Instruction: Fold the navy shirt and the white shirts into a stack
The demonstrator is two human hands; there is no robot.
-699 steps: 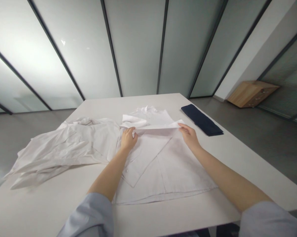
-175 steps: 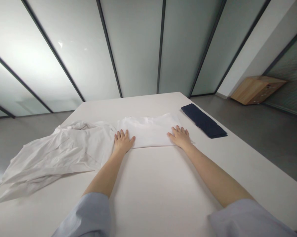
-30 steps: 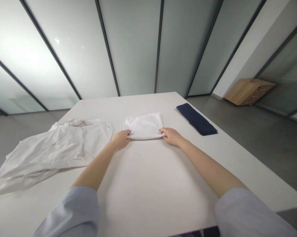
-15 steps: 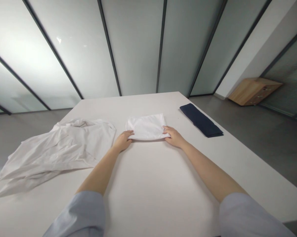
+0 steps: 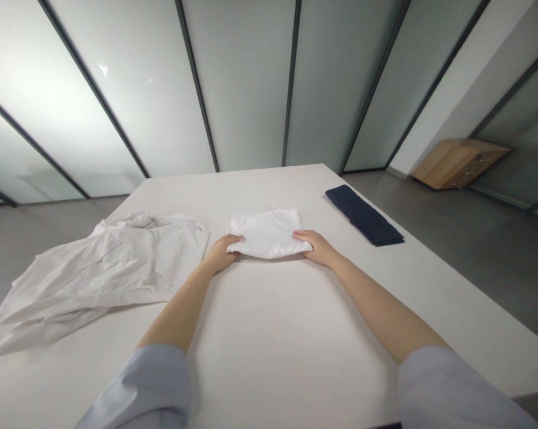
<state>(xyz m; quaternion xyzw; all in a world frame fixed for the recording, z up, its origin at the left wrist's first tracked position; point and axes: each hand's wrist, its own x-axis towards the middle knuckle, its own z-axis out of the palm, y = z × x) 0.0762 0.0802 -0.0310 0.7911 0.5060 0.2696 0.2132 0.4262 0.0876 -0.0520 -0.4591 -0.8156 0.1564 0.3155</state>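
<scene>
A white garment folded into a flat rectangle [image 5: 269, 231] lies in the middle of the table, its near edge between my hands. My left hand [image 5: 224, 252] grips the near left corner, fingers on top and thumb below. On the other side, my right hand [image 5: 316, 245] holds the near right corner in the same way. That near edge sags slightly and looks a little lifted off the table. Which kind of garment it is cannot be made out from the fold.
To the left, a crumpled white garment [image 5: 117, 268] spreads over the white table [image 5: 291, 333]. A folded navy cloth [image 5: 364, 215] lies near the right edge. Beyond the table stand frosted glass panels [image 5: 246, 89] and, at far right, a wooden cabinet [image 5: 456, 165].
The near edge of the folded white garment has come slightly toward me and up, with both hands now gripping its corners. The other cloths lie as before.
</scene>
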